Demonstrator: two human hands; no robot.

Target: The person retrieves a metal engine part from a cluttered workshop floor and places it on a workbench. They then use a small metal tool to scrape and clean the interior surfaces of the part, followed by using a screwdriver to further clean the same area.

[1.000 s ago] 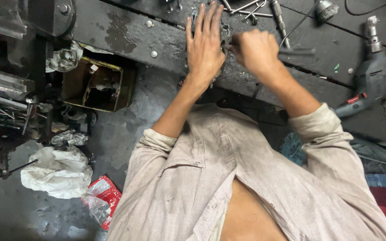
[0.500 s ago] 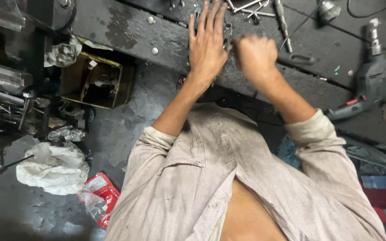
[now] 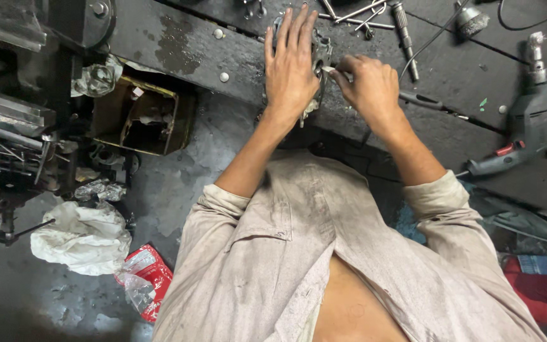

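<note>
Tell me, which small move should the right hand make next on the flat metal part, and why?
Probably push the thin pale tool a little deeper into the flat grey metal part. The left hand already presses that part flat on the dark workbench, and the right hand pinches the tool at its edge.

one head-worn camera looks steeply down, close over the dark workbench [image 3: 178,44] and floor.

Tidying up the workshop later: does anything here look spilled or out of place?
Yes. A crumpled white rag and a torn red packet lie loose on the stained floor, left of the bench; a drill lies on its side.
</note>
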